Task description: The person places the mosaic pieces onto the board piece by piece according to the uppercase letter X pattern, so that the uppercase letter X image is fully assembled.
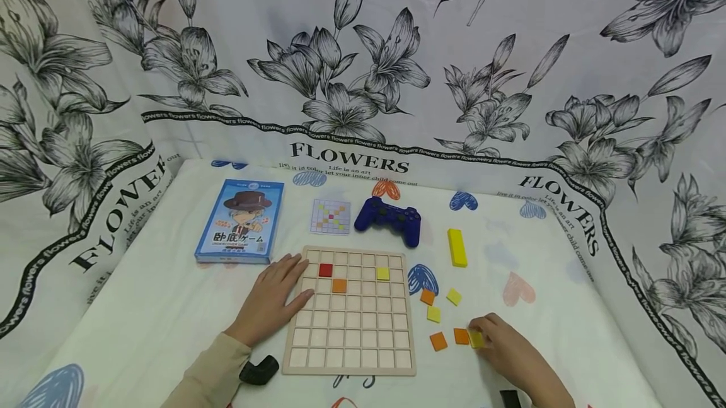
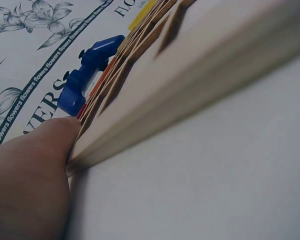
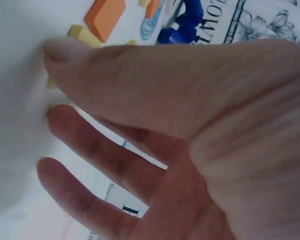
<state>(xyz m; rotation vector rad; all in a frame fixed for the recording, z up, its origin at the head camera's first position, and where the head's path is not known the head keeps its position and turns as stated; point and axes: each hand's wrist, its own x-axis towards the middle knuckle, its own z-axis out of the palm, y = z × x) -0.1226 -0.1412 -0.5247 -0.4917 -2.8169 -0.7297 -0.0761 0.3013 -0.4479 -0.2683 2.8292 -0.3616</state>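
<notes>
My left hand (image 1: 272, 297) rests along the left edge of a wooden grid board (image 1: 351, 367), fingers extended and thumb over the rim. A red tile (image 1: 326, 270), an orange tile (image 1: 339, 285) and a yellow tile (image 1: 382, 273) lie in cells of its upper rows. Right of the board, my right hand (image 1: 507, 345) pinches another yellow tile (image 1: 476, 339) at the table, beside an orange tile (image 1: 461, 336). In the right wrist view the thumb (image 3: 115, 80) covers the middle of that yellow tile (image 3: 82, 35); the index finger is mostly hidden, the other fingers loosely bent.
Loose orange (image 1: 438, 341) and yellow tiles (image 1: 433, 314) lie between board and right hand. Farther back are a yellow block (image 1: 457, 248), a blue game controller (image 1: 390, 219), a pattern card (image 1: 331, 216) and a blue game box (image 1: 241, 222). A black object (image 1: 259, 370) lies near the left sleeve.
</notes>
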